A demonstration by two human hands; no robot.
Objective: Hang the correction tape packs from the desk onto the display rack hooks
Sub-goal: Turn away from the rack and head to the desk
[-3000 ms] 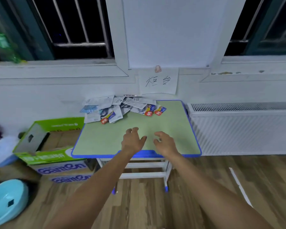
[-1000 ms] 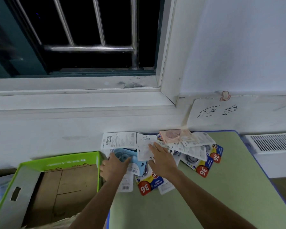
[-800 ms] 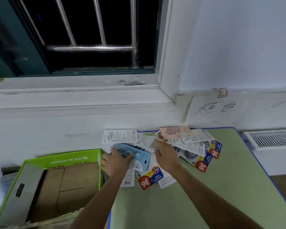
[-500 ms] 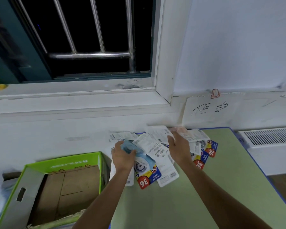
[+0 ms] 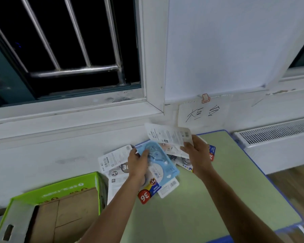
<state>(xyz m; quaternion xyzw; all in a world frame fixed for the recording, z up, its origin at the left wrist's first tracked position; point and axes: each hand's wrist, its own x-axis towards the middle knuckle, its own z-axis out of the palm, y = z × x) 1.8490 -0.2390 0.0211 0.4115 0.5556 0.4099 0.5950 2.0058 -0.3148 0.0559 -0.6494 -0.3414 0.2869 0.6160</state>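
Blue correction tape pack (image 5: 158, 162) is now lifted off the pile, pinched in the left hand (image 5: 139, 163); the right hand (image 5: 197, 155) has raised a white-backed pack (image 5: 167, 134). More packs (image 5: 116, 163) remain on the green table (image 5: 218, 190). No display rack is in view, so hanging comes next.

I see a dark barred window (image 5: 65, 48) above and left of the hands, a white wall (image 5: 42, 155) beneath it, a white radiator (image 5: 277, 142) to their right, and wooden floor (image 5: 298, 186) at far right.
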